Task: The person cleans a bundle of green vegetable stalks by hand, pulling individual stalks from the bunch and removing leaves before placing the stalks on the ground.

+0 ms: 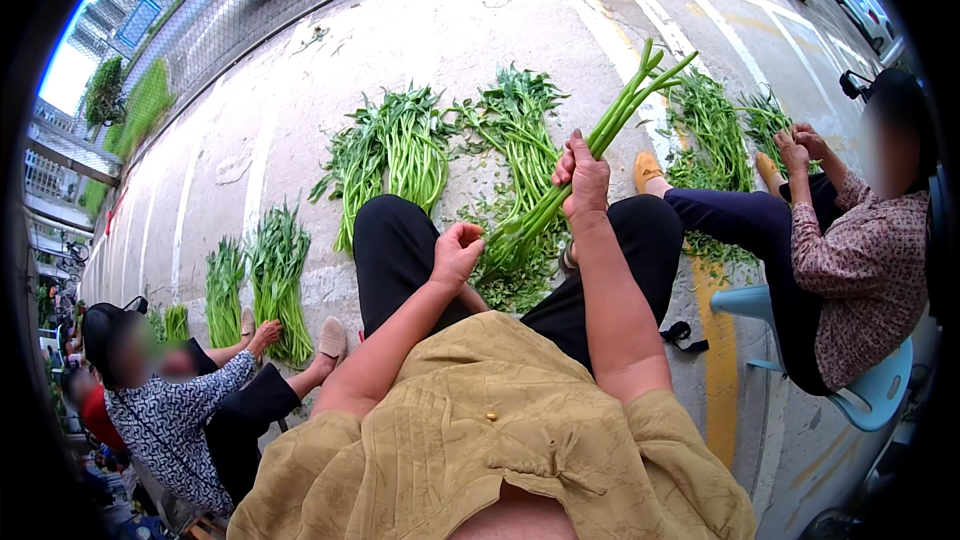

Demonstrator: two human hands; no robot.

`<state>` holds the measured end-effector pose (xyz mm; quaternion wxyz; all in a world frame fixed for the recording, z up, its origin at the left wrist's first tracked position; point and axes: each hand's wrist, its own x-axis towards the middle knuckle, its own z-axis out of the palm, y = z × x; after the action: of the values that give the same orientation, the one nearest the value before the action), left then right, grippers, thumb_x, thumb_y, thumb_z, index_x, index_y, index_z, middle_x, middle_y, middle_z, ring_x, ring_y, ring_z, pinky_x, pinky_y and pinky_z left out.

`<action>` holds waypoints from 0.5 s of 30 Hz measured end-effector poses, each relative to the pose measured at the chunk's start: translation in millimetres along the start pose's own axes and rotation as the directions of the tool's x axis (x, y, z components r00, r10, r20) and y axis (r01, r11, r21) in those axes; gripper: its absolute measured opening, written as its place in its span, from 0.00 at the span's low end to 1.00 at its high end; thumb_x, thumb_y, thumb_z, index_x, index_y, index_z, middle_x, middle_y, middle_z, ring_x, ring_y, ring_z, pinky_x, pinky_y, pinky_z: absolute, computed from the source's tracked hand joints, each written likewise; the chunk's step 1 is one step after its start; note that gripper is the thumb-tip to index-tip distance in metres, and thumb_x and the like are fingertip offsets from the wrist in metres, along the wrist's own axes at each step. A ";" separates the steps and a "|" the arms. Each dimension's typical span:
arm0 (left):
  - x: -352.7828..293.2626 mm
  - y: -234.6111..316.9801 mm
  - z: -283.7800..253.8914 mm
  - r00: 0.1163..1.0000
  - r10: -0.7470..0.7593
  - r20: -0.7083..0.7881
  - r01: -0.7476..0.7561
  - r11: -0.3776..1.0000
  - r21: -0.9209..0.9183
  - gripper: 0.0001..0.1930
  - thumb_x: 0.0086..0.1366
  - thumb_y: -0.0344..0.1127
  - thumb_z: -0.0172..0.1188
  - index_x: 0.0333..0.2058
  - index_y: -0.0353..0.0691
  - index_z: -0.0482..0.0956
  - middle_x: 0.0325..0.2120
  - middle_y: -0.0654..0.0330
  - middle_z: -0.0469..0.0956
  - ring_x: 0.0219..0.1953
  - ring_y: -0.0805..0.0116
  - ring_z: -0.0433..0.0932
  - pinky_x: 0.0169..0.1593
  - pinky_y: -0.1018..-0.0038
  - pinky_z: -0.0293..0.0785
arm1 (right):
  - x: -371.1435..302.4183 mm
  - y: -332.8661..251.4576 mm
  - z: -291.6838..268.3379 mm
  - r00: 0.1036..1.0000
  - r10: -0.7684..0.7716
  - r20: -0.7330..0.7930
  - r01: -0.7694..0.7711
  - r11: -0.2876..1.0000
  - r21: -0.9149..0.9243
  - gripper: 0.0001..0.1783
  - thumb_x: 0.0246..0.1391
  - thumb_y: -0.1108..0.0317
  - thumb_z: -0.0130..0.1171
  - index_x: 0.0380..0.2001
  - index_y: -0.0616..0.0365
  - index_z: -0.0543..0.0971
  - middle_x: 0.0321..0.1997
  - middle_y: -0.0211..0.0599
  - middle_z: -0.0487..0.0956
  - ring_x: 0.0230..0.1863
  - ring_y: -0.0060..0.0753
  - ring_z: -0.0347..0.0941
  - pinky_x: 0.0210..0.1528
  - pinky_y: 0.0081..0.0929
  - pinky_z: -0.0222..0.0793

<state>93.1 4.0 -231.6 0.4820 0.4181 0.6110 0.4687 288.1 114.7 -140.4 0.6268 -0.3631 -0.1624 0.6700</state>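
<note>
My right hand (585,180) is wrapped round a bunch of water spinach (612,124), held at a slant above my lap. Its bare stalk ends point up and away to the right, while the leafy ends hang down between my knees. Close to those leaves is my left hand (457,254), fingers pinched together; whatever they hold is too small to make out. Loose leaves (515,285) litter the ground between my feet. Beyond my knees lie two heaps of long green stalks, a left heap (413,155) and a right heap (527,140).
At right, a person (860,250) on a blue plastic stool (880,385) handles greens beside another heap (712,135). At left, a seated person (185,410) touches a bundle of greens (280,270). A black strap (684,337) lies near my right knee. Mesh fencing (235,50) runs behind.
</note>
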 end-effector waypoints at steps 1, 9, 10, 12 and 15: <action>1.8 -1.1 1.0 0.991 0.133 -0.034 -0.131 0.989 0.064 0.02 0.53 0.27 0.58 0.26 0.37 0.74 0.19 0.67 0.74 0.18 0.82 0.68 0.22 0.82 0.67 | -0.4 -0.2 0.2 1.000 -0.003 0.006 0.003 1.000 -0.006 0.12 0.52 0.61 0.56 0.24 0.55 0.68 0.12 0.22 0.60 0.10 0.17 0.54 0.13 0.18 0.53; -7.8 25.2 8.7 0.980 0.092 0.175 -0.127 0.972 0.200 0.14 0.48 0.35 0.67 0.32 0.35 0.78 0.25 0.64 0.74 0.22 0.80 0.69 0.29 0.81 0.70 | -1.9 5.2 1.1 0.997 0.022 0.067 -0.020 0.999 -0.031 0.12 0.53 0.61 0.56 0.24 0.55 0.68 0.12 0.22 0.60 0.10 0.17 0.55 0.13 0.19 0.54; -5.9 22.1 9.4 0.979 0.069 0.194 -0.105 0.978 0.181 0.15 0.47 0.34 0.68 0.34 0.35 0.78 0.29 0.62 0.74 0.23 0.79 0.70 0.30 0.80 0.71 | -3.4 5.0 1.9 0.997 0.033 0.067 -0.030 0.999 -0.036 0.12 0.53 0.61 0.56 0.24 0.55 0.68 0.11 0.22 0.61 0.10 0.17 0.55 0.13 0.19 0.54; -5.7 18.8 12.4 0.978 0.079 0.193 -0.105 0.986 0.129 0.15 0.47 0.33 0.68 0.34 0.35 0.78 0.27 0.63 0.74 0.23 0.80 0.70 0.29 0.81 0.70 | -5.1 5.7 3.0 0.996 0.036 0.085 -0.033 0.999 -0.040 0.12 0.53 0.61 0.56 0.23 0.55 0.68 0.11 0.22 0.60 0.10 0.17 0.55 0.13 0.19 0.54; -4.5 16.3 13.1 0.980 0.114 0.162 -0.132 0.985 0.107 0.13 0.48 0.32 0.67 0.33 0.35 0.78 0.24 0.65 0.74 0.23 0.81 0.70 0.28 0.83 0.68 | -5.8 8.3 3.8 0.995 0.042 0.093 -0.038 0.998 -0.044 0.13 0.52 0.61 0.57 0.23 0.56 0.68 0.11 0.23 0.61 0.09 0.18 0.55 0.12 0.19 0.53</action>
<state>107.8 5.4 -216.1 0.4725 0.5180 0.5711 0.4269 279.2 108.7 -141.7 0.5973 -0.3474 -0.1984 0.6951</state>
